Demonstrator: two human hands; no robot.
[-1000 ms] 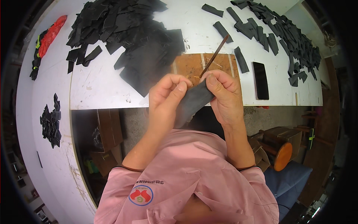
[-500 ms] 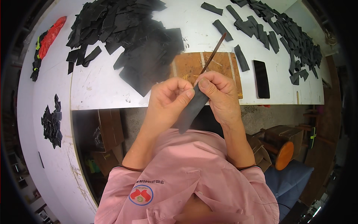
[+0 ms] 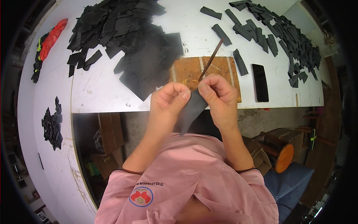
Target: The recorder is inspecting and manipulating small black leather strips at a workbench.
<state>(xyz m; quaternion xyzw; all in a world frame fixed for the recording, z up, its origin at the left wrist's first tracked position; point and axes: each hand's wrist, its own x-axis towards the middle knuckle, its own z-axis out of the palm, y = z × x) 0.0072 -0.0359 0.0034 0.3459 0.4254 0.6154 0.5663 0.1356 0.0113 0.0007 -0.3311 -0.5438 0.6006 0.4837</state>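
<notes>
Between my hands, in front of the table edge, a dark grey fabric piece hangs down toward my lap. My left hand pinches its upper left edge between thumb and fingertips. The upper right edge is pinched by my right hand. A thin dark brown stick rises from beside the right fingertips and slants up to the right. Its lower end is hidden by the fingers and cloth. Behind the hands lies a worn brown board with pale strips.
A large heap of flat black fabric pieces covers the table's back left. Narrow tubular fabric pieces are piled at the far right. A black phone lies beside the board. On the left are a small dark pile and a red bag.
Both hands keep their pinch on the fabric piece, with their fingertips slightly farther apart. The stick's upper end sits a little lower. The whole view has shifted slightly.
</notes>
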